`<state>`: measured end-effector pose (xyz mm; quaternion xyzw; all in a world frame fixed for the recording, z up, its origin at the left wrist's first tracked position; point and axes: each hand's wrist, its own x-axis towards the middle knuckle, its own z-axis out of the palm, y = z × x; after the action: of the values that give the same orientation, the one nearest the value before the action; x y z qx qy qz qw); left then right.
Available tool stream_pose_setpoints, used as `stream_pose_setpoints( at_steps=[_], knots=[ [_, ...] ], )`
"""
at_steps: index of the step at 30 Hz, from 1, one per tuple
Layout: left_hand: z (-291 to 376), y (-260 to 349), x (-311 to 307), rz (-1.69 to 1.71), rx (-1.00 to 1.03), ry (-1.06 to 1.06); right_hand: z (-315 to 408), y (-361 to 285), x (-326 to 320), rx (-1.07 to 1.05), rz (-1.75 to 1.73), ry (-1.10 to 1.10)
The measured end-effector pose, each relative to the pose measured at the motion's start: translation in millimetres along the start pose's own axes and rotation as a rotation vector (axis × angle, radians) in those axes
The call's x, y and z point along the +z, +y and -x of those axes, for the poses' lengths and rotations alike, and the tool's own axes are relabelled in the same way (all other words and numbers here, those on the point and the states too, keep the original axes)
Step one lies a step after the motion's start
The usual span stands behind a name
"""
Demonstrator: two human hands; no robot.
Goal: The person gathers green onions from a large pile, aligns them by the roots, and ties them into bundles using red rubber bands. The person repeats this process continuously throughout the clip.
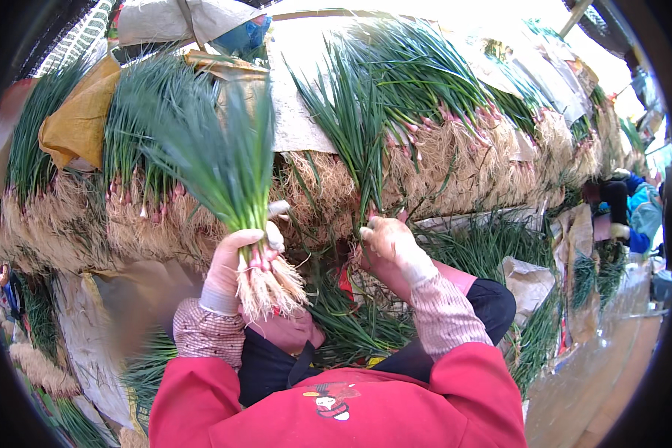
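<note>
A bunch of green onions with pink bulbs and pale roots is gripped upright in my left hand, its leaves blurred. To the right, the fingers of my right hand close on the base of a smaller clump of green onions, whose leaves stand up and lean left. Both hands wear light gloves. In front of me runs a long bank of green onions, leaves pointing away and tangled dry roots facing me. Loose green leaves lie below, between my legs.
An orange-brown cloth and a white woven sheet lie across the bank. More green leaves and a crumpled pale sack are at the right. A co-worker in blue sleeves is at the far right.
</note>
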<state>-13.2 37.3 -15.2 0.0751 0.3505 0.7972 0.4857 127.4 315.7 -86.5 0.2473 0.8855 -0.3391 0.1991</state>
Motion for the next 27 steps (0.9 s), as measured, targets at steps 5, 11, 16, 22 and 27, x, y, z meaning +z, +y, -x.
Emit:
stream_pose_setpoints(
  at_steps=[5,11,16,22,27],
  knots=[
    [-11,-18,6,0.058,-0.151,0.087,-40,3,31,0.066,-0.346,0.099],
    [-11,-10,8,0.040,-0.101,-0.003,44,-16,61,-0.392,0.532,-0.879],
    [-16,-17,5,0.045,-0.073,-0.023,17,8,25,-0.040,0.327,0.181],
    [-16,-23,5,0.164,-0.108,-0.076,-45,9,-17,-0.046,-1.086,0.038],
    [-19,-27,6,0.074,-0.136,-0.017,10,-47,-26,-0.412,0.137,0.554]
  ],
)
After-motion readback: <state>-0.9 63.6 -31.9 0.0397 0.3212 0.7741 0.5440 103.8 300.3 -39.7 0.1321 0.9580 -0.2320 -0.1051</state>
